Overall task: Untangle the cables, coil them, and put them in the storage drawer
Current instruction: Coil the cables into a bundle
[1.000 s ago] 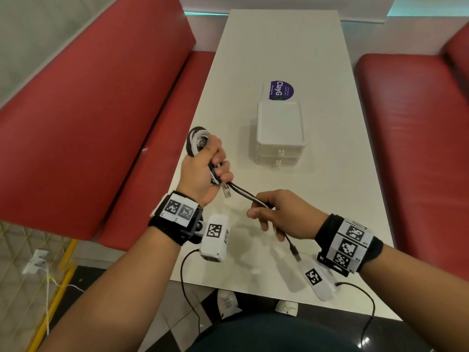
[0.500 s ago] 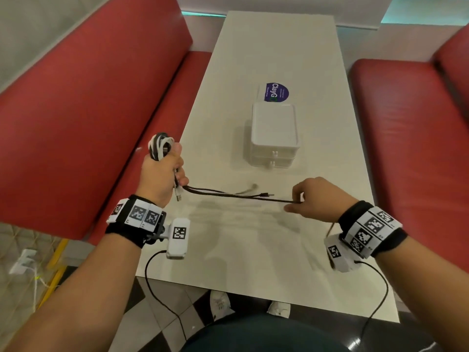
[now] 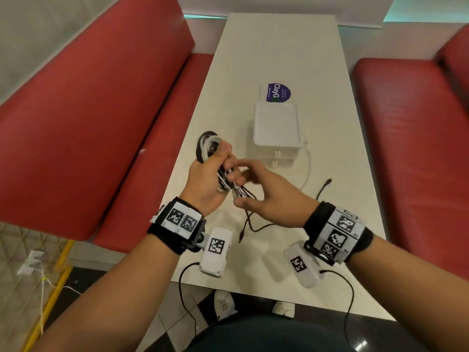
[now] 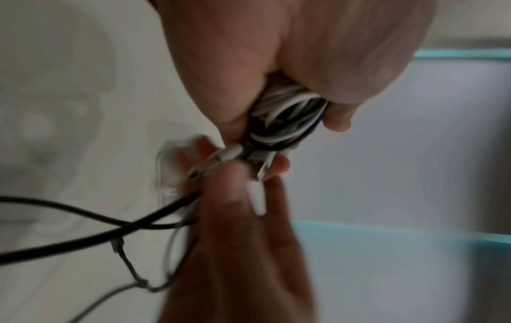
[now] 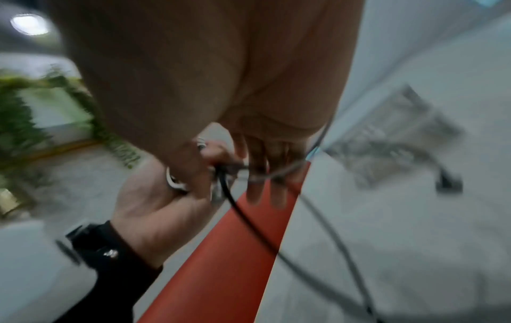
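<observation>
My left hand (image 3: 224, 171) grips a coil of black and white cables (image 3: 208, 144) above the table's left side. In the left wrist view the coil (image 4: 287, 113) sits inside the curled fingers. My right hand (image 3: 241, 191) has come up against the left and pinches the loose black cable (image 3: 250, 223) just below the coil. A white connector (image 4: 257, 198) sticks out between the two hands. The slack black cable hangs in a loop, its plug (image 3: 241, 236) just above the table. The white storage drawer unit (image 3: 276, 128) stands beyond the hands, its drawers closed.
A black cable end (image 3: 328, 182) and a thin white cable (image 3: 308, 168) lie on the white table (image 3: 279, 47) right of the drawer unit. A purple round sticker (image 3: 278, 92) lies behind the unit. Red bench seats (image 3: 101, 123) flank the table.
Half a second ago my hands were apart with the black cable stretched between them. The right hand has since moved left to meet the left hand, and the cable now hangs slack.
</observation>
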`<state>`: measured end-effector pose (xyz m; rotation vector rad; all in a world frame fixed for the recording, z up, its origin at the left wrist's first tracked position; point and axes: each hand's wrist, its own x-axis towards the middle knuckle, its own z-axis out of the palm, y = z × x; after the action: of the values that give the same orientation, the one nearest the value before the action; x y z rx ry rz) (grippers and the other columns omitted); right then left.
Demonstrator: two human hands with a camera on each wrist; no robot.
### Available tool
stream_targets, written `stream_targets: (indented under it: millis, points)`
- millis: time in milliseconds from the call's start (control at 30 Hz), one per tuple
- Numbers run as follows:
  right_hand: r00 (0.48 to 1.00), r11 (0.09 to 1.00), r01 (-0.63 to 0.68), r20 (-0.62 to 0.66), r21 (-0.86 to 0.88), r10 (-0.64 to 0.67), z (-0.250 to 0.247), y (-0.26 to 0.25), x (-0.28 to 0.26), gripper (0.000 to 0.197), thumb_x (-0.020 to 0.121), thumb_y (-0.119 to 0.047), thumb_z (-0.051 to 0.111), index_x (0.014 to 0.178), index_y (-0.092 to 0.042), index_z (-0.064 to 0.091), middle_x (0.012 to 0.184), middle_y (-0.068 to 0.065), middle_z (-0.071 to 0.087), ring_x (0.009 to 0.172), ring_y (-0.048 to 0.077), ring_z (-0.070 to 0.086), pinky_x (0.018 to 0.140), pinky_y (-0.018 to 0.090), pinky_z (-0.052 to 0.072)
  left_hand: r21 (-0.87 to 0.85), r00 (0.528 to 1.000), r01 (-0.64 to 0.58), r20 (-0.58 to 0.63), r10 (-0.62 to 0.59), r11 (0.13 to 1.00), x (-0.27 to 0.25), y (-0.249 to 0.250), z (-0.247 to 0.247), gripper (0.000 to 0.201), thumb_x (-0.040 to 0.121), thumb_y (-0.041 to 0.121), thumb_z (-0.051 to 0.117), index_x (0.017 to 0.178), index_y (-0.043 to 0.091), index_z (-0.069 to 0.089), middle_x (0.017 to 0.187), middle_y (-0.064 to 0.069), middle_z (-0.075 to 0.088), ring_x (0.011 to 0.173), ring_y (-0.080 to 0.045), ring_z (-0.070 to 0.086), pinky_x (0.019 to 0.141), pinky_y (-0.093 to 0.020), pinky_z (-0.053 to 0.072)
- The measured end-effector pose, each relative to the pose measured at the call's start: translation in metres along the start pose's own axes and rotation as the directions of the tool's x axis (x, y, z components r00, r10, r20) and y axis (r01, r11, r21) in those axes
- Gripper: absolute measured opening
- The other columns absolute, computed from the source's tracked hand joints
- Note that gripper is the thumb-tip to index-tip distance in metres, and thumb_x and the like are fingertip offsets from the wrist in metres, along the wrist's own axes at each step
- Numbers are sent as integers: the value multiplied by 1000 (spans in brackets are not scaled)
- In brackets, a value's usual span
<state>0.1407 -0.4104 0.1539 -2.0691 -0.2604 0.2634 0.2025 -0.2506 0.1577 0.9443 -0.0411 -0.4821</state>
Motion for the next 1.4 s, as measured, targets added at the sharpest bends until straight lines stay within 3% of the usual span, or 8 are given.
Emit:
stream_targets:
  millis: [100, 233, 467, 633, 933, 1067, 1200, 1400]
  points:
    - [988, 953, -156, 43, 259, 150, 19, 4, 1, 55, 89, -30, 71, 136, -26, 43, 97, 4, 76, 93, 23, 72, 98, 47, 53, -114, 999, -22, 23, 25, 993, 5, 8, 1, 23, 100, 33, 52, 88, 13, 51, 69, -1, 32, 55, -16, 33, 56, -32, 41]
    - [965, 816, -260, 114, 517, 236, 27, -2, -3, 21, 102, -7, 51, 121, -4, 60, 64, 1, 53, 49, 14, 49, 60, 34, 51, -135, 1000, -16, -13, 14, 991, 5, 11, -6, 27, 101, 37, 50, 86, 15, 52, 69, 0, 32, 53, -14, 33, 57, -30, 41]
    - [990, 969, -136, 2, -207, 139, 26, 7, -22, 17, 107, -39, 38, 118, -27, 42, 66, -6, 52, 56, 17, 48, 58, 38, 39, -2, 990, -66, -128, 65, 998, 7, 21, -22, 30, 102, 38, 49, 79, 18, 51, 68, 1, 31, 52, -13, 32, 64, -40, 54]
    - [976, 866, 23, 198, -500, 89, 44, -17, -27, 30, 107, -25, 41, 137, -21, 37, 106, 10, 69, 72, 27, 60, 66, 42, 49, 104, 968, -62, -238, 85, 993, 9, 15, -18, 34, 101, 36, 54, 73, 18, 47, 63, 1, 32, 48, -12, 29, 44, -24, 31]
    - [963, 643, 230, 264, -731, -44, 7, -53, -15, 13, 97, -21, 52, 106, -22, 61, 80, -7, 62, 66, 22, 60, 60, 36, 49, 636, 980, 99, -195, 36, 765, 3, -8, -6, 35, 91, 44, 67, 77, 15, 54, 52, 6, 47, 44, -15, 39, 46, -25, 32]
    - [968, 701, 250, 191, -668, -163, -28, -58, -2, 20, 91, -28, 64, 105, -39, 72, 104, -16, 72, 85, 13, 67, 70, 36, 54, 695, 982, 189, -140, -127, 694, -7, -16, -1, 40, 99, 32, 56, 62, 18, 54, 45, -1, 47, 40, -20, 41, 44, -25, 35]
    - [977, 815, 193, 29, -547, -212, -47, -55, -3, 16, 82, -35, 77, 97, -41, 79, 69, -19, 59, 65, 1, 52, 63, 31, 48, 530, 914, 392, -133, -383, 752, -16, -24, 4, 32, 96, 36, 50, 70, 16, 53, 64, -5, 42, 47, -16, 34, 45, -24, 32]
    - [978, 775, 144, -29, -616, -205, -45, -40, -1, 18, 90, -55, 61, 104, -58, 71, 77, -10, 59, 68, 7, 53, 55, 33, 44, 238, 777, 606, 27, -629, 759, -22, -32, 8, 97, 65, 98, 23, 91, 10, 55, 66, -2, 38, 49, -10, 27, 41, -17, 24]
